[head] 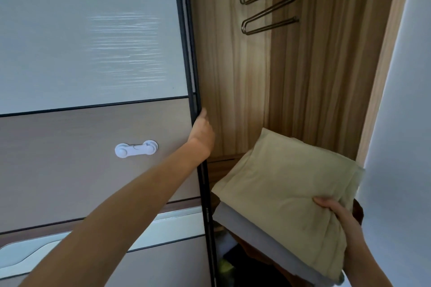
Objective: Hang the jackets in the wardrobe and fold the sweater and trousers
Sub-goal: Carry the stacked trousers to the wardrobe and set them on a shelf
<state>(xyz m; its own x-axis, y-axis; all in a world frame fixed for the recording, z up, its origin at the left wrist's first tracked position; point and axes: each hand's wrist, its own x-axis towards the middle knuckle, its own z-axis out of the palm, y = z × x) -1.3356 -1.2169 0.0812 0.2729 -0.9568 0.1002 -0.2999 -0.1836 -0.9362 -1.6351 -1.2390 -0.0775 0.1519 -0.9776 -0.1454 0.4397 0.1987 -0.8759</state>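
Filling the left half of the view, one sliding door [88,53] shows a pale upper panel, a brown panel below it and a dark frame down its right edge. Right of that edge the wardrobe [235,72] stands open, with one wood-grain back wall and side panel in sight. One pale wall [401,123] runs down the far right.

One stack of folded clothes sits low in the opening, tilted and held up in the air: the beige trousers [286,184] lie on top, and a single grey garment [235,219] shows as a band beneath them along the lower left edge. Whether that grey piece is the sweater cannot be told.

Two bare forearms reach in. The left hand [201,130] is curled around the door's dark frame, fingers hidden behind it, thumb pointing up along the edge. The right hand [335,212] pinches the stack at its near right corner, thumb on top of the trousers, fingers underneath.

One metal hanger [270,0] with three looped bars in view hangs near the top of the wardrobe. One white plastic latch [136,147] is stuck on the brown door panel.
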